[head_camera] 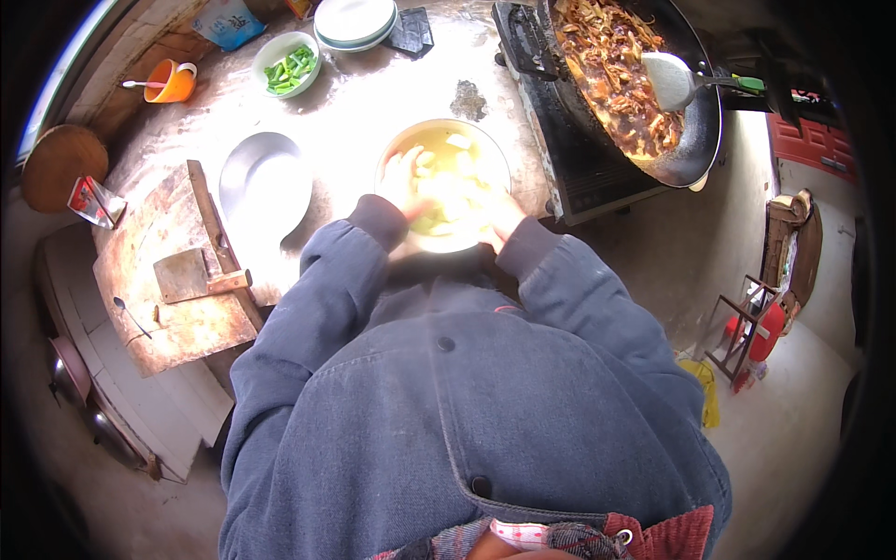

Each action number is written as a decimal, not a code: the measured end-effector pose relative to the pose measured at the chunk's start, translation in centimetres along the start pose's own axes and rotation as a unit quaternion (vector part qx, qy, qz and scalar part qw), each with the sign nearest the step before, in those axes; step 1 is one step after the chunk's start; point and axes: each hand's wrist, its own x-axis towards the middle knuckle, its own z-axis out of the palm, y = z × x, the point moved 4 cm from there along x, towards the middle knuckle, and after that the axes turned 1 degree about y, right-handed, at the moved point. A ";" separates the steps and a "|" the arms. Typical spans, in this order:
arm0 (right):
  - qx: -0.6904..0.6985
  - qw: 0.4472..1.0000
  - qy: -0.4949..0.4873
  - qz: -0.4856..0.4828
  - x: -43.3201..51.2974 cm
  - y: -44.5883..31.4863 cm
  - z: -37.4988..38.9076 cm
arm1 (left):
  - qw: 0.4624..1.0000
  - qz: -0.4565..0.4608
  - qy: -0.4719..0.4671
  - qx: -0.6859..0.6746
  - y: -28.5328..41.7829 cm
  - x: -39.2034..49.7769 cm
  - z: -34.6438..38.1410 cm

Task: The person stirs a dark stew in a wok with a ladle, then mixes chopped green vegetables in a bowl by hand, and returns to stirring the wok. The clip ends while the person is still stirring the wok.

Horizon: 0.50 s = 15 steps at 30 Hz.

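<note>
A round bowl (505, 155) stands on the sunlit counter in front of me, holding pale yellow cut pieces (448, 185) in what looks like water. Glare washes out much of its inside. My left hand (404, 183) reaches over the bowl's left side, its fingers inside with thumb apart, and no piece shows in its grasp. At the right rim is my right hand (501, 213), overexposed; whether it grips the rim or a piece cannot be made out. Left of the bowl lies a metal basin (260, 150), nearest my left forearm.
A wok of stewed food (616, 84) with a spatula (668, 80) sits on the stove (595, 178) at right. A cleaver (183, 274) lies on a wooden board (203, 329). Behind are a bowl of chopped green onions (288, 68), stacked plates (354, 21) and an orange mug (170, 80).
</note>
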 end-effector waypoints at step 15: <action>-0.230 0.971 -0.037 -0.054 2.4 -0.9 1.1 | 0.987 0.007 -0.017 -0.161 0.6 -2.4 0.0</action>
